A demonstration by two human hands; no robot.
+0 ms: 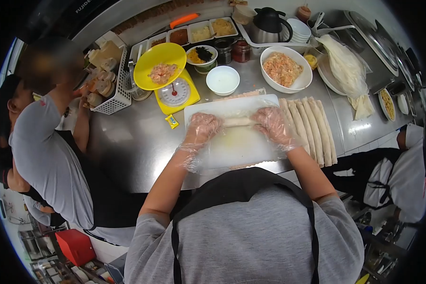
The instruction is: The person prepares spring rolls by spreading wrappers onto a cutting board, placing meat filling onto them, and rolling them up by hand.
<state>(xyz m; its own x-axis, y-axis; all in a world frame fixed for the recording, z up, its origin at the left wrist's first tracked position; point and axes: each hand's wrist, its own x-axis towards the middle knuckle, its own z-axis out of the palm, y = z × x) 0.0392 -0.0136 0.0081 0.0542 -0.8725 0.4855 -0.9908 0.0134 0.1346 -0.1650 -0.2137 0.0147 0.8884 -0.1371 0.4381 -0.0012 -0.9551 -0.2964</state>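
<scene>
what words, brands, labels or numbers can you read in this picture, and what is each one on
"FUJIDE", with any rest of it out of sight: on the dark panel at the top left.
Scale dial: markings too small to read.
Yellow packet: print too small to read.
Red mark on the grey sleeve at the left: too blurred to read.

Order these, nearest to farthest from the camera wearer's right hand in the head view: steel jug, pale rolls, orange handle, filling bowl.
From the right hand:
1. Pale rolls: just to its right.
2. Filling bowl: beyond it, slightly right.
3. Steel jug: behind the bowl, at the back.
4. Orange handle: back left.
</scene>
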